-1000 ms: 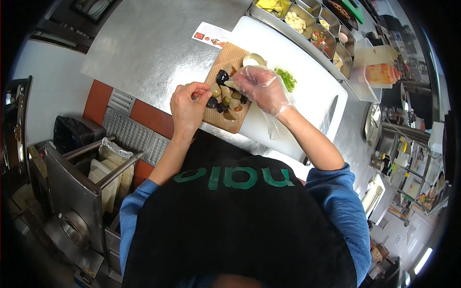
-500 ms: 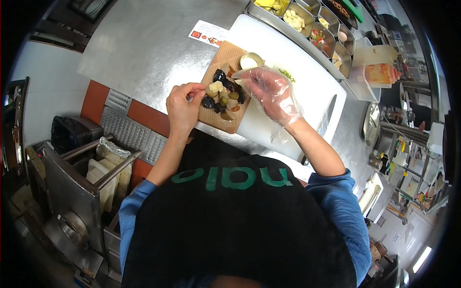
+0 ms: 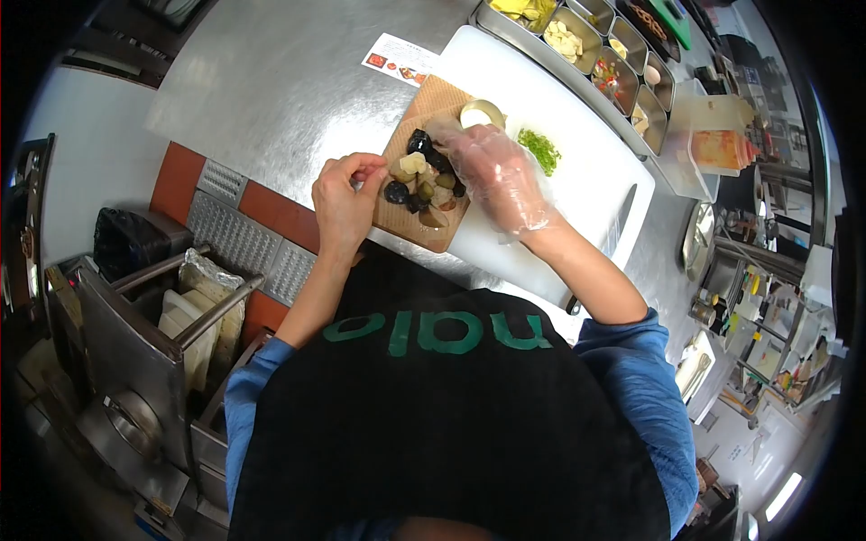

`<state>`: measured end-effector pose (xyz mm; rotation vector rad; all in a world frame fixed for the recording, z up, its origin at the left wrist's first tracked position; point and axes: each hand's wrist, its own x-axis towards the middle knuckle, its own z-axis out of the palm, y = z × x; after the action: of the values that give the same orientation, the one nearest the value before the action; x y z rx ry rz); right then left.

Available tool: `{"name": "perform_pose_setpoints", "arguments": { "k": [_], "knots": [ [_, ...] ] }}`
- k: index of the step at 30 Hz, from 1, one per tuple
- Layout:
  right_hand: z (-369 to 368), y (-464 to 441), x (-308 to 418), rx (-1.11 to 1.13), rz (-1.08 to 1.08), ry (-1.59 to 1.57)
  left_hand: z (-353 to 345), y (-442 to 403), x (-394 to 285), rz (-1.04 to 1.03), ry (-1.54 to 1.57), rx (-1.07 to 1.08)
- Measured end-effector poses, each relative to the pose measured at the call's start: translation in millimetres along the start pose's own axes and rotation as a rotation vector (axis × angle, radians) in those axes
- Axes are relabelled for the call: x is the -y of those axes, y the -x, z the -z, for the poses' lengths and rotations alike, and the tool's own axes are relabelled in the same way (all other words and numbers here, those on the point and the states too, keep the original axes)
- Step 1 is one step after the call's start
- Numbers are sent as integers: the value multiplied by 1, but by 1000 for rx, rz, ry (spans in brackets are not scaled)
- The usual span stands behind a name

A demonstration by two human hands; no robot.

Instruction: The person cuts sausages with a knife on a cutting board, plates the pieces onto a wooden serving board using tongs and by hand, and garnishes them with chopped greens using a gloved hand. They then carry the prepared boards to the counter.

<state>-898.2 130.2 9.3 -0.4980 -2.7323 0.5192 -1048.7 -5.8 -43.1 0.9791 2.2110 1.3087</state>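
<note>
A brown wooden board (image 3: 429, 99) bears a small heap of food: dark shiny pieces (image 3: 420, 142), a pale yellow piece (image 3: 412, 164) and green olive-like pieces (image 3: 425, 191). At the board's near left edge is my bare left hand (image 3: 346, 200), thumb and index finger curled together; what lies between them, if anything, is too small to make out. My right hand (image 3: 496, 176), in a clear plastic glove, reaches over the board's right side with its fingers bent together. Its fingertips are by the dark pieces, and their contents are hidden. Behind that hand stands a small cup (image 3: 481, 113) with white contents.
Under the board's right side lies a white cutting board (image 3: 577, 126) with chopped greens (image 3: 539, 151) and a knife (image 3: 621, 221). Metal containers (image 3: 577, 41) of ingredients line its far edge. A printed card (image 3: 399, 59) lies on the steel counter (image 3: 271, 90).
My right hand has shifted slightly left and lower over the board, uncovering more of the chopped greens. My left hand stays at the board's edge. The view has shifted a little.
</note>
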Motion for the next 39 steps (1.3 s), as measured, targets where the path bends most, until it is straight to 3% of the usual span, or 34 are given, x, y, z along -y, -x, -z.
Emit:
{"name": "perform_pose_setpoints", "arguments": {
  "k": [1,5,7,15,18,27,29,36,39],
  "knots": [
    [3,1,2,-2,-96,-62,0,0,0,-9,5,-6],
    [3,12,9,-61,-79,-205,-2,0,2,13,26,-9],
    [-4,17,16,-8,-169,-282,-2,-1,0,0,18,-7],
    [-4,17,22,74,-176,-111,-1,1,0,-20,26,7],
    [-7,8,14,-75,-64,-106,-1,3,1,-8,28,13],
    [-25,-27,11,133,86,105,4,5,-1,-27,-8,-12],
    [-25,-30,13,277,85,177,7,6,1,-10,-17,-22],
    [-25,-30,15,249,82,207,10,9,4,33,-10,-42],
    [-13,-29,18,95,144,124,9,8,1,17,1,-40]
  ]
}}
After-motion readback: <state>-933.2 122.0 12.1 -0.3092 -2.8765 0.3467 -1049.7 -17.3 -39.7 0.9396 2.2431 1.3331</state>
